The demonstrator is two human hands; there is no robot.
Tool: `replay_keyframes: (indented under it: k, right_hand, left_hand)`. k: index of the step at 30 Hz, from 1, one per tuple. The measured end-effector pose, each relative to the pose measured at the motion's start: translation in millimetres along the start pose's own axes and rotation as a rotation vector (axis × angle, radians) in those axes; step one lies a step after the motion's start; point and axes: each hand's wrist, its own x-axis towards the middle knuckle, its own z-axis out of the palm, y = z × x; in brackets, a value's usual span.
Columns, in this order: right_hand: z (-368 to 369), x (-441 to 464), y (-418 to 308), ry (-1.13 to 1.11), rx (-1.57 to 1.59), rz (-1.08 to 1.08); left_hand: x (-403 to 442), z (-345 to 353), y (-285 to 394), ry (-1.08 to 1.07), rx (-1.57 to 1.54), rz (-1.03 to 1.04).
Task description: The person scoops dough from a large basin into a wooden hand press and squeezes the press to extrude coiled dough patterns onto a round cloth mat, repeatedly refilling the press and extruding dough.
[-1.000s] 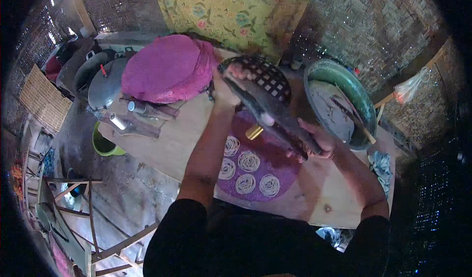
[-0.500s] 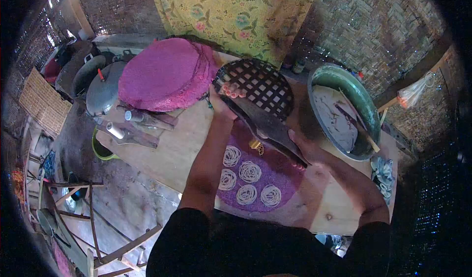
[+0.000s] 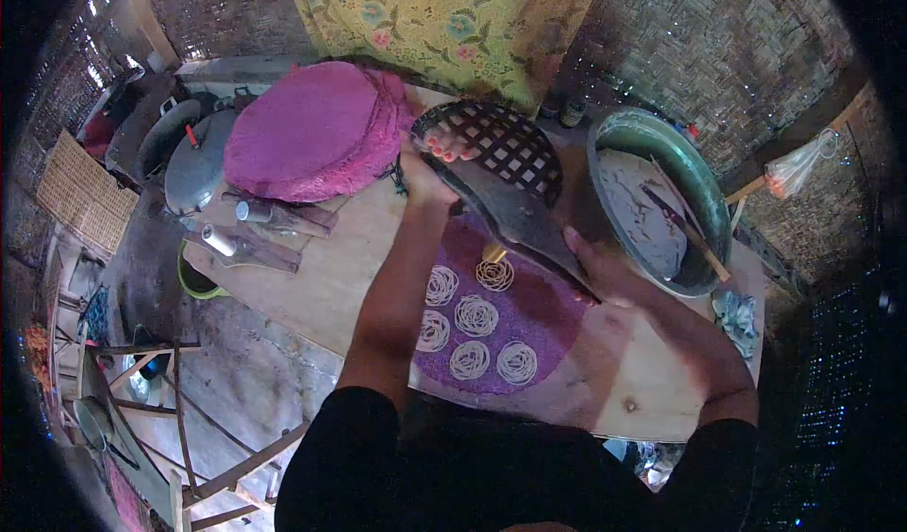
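Both my hands are wrapped round a dark wooden hand press (image 3: 515, 215), which slants across the middle of the view. My left hand (image 3: 430, 175) grips its far left end, fingers curled over the edge. At its near right end, my right hand (image 3: 600, 272) is closed. A brass-coloured nozzle (image 3: 494, 251) sticks out below the press. Under it lies a coil of thin pale strands (image 3: 494, 275) on a round purple mat (image 3: 557, 338). Several finished-looking coils (image 3: 476, 316) rest on the same mat, nearer to me.
A pile of round pink mats (image 3: 302, 135) stands at the back left. Behind the press is a black lattice tray (image 3: 515, 149). A large green basin (image 3: 699, 154) at right holds pale dough (image 3: 638, 211) and wooden sticks. Bottles (image 3: 236, 244) lie on the wooden table (image 3: 331, 315).
A new round coil has formed under the nozzle, where only a small yellowish tangle hung before. My hands keep their grip on the press; the whole view has shifted slightly.
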Motion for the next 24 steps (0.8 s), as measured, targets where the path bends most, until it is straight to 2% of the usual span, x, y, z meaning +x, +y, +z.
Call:
replay_keyframes:
  k: [4, 5, 8, 12, 13, 14, 16, 18, 19, 21, 23, 24]
  right_hand:
    - [7.5, -8.5, 13.5, -0.097, 0.130, -0.025]
    - [8.7, -13.7, 13.5, -0.128, 0.160, -0.033]
    - [6.1, -32.9, 11.5, 0.000, 0.140, -0.036]
    - [-5.9, -25.4, 40.8, -0.002, 0.178, 0.034]
    - [-7.0, -25.7, 44.8, 0.004, 0.235, 0.036]
    - [-7.9, -24.6, 52.4, 0.013, 0.240, 0.029]
    - [-8.9, -24.0, 65.7, -0.086, 0.472, 0.045]
    - [-5.8, -25.7, 73.6, -0.055, 0.486, 0.004]
    - [-3.7, -26.2, 76.2, -0.026, 0.497, -0.028]
    - [-4.0, -27.2, 83.7, -0.040, 0.514, -0.037]
    - [-2.8, -27.1, 89.3, -0.050, 0.532, -0.039]
    - [-2.6, -26.7, 90.9, -0.035, 0.515, -0.061]
  left_hand:
    - [-22.4, -3.3, 1.0, 0.103, 0.051, 0.026]
    - [-24.6, -6.1, -5.5, 0.067, 0.038, 0.021]
    - [-28.0, -12.2, -26.0, 0.107, 0.039, -0.024]
    - [-11.0, -23.7, -53.6, 0.069, -0.046, -0.082]
    - [-5.4, -21.9, -56.9, -0.058, 0.011, -0.107]
    - [-3.2, -20.4, -60.7, -0.067, 0.011, -0.116]
    - [-5.2, 11.9, -67.8, 0.449, 0.320, -0.244]
    - [-11.4, -17.2, -47.2, 0.472, 0.358, -0.334]
    - [-20.9, -36.1, -38.7, 0.524, 0.856, -0.528]
    - [-48.6, -71.0, -38.3, 0.384, 1.477, -0.776]
    - [-68.6, -65.1, -53.8, 0.202, 1.590, -0.849]
    - [-72.9, -33.8, -67.4, 0.156, 1.583, -0.902]
